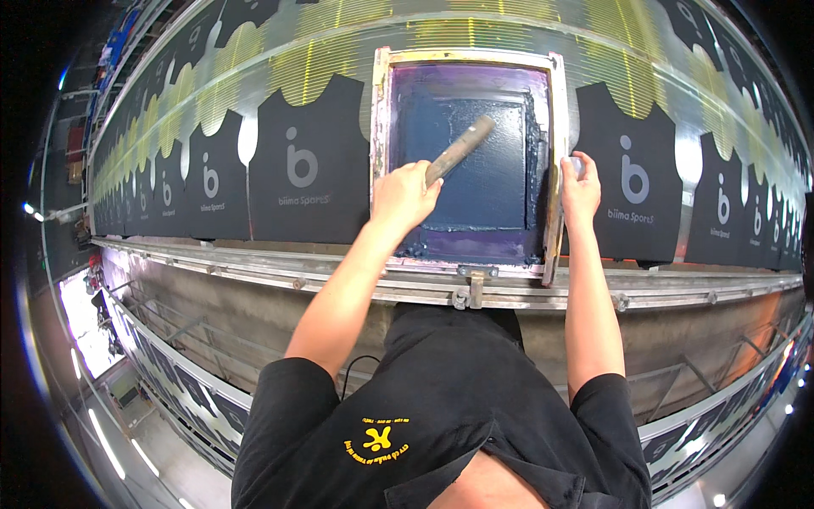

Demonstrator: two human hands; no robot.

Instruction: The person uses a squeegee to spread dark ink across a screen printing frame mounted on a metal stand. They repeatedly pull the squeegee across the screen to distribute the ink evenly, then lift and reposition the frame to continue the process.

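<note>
1 squeegee (462,149) — in left hand (405,197); right hand (581,193) at frame (557,102)

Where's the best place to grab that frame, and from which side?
I'd hold the frame by its side rails, likely best from left and right at once: they're straight, narrow and outside the dark ink. The right hand is at the right rail.

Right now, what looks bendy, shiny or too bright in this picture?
In the head view, the long silver metal rail curves from fisheye distortion; in the head view, light glints off the glossy dark blue ink; in the head view, the bright white opening at left is washed out.
</note>
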